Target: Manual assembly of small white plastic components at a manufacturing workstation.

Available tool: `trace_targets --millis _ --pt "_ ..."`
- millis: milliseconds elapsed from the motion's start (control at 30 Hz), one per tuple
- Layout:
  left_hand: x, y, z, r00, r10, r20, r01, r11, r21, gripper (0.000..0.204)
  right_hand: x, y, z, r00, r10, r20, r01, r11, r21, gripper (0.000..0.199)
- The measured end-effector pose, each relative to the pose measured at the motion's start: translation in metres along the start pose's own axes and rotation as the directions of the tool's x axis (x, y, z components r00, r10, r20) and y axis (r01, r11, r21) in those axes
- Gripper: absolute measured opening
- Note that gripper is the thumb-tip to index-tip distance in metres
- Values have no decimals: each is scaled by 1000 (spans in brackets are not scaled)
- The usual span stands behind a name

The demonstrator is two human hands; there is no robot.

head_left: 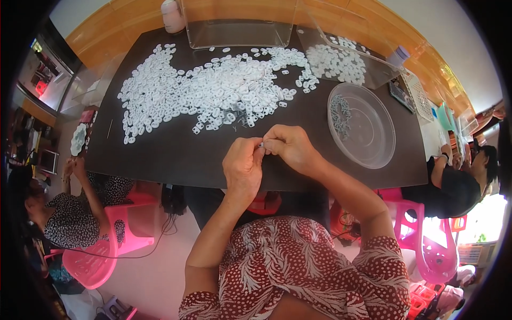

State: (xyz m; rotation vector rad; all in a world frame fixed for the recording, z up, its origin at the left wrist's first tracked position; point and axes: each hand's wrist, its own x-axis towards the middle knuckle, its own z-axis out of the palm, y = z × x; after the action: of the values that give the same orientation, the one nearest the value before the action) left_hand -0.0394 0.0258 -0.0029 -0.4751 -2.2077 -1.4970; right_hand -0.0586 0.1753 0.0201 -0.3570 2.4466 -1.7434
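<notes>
My left hand (242, 164) and my right hand (291, 146) meet over the near part of the dark table, fingertips pinched together. Between them is a small white plastic piece (262, 144) with a dark spot, mostly covered by the fingers. Beyond the hands spreads a large heap of small white oval pieces (229, 82) with holes in them. A few small grey parts (242, 118) lie at the heap's near edge. To the right of my hands, a round clear plastic tray (373, 152) holds more grey parts (340, 114) along its left side.
A clear box (240, 34) stands at the table's back edge, with another clear panel (368, 69) over white pieces at right. A dark phone (401, 97) and a purple-capped bottle (398, 56) sit at far right. Other people sit left and right on pink chairs (93, 261).
</notes>
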Motion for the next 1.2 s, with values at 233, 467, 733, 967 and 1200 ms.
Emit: trace_targets --millis 233,467,733,967,1200 --pt "1 4 -2 935 349 54 -339 844 416 21 -1 6 9 998 -5 -69 10 997 72 6" --pt "-5 2 -17 959 283 -35 -256 908 331 13 1 -9 14 999 50 -12 -47 982 181 5" --pt "-19 -8 -43 929 -364 -75 313 875 -369 14 38 3 31 912 -401 -82 306 801 -514 7" --pt "-23 -10 -47 888 -456 -65 331 730 -598 14 58 10 47 843 -538 3 372 579 -726 9" --pt "-21 -10 -50 881 -472 -29 354 699 -622 13 61 11 47 824 -564 57 438 570 -695 6"
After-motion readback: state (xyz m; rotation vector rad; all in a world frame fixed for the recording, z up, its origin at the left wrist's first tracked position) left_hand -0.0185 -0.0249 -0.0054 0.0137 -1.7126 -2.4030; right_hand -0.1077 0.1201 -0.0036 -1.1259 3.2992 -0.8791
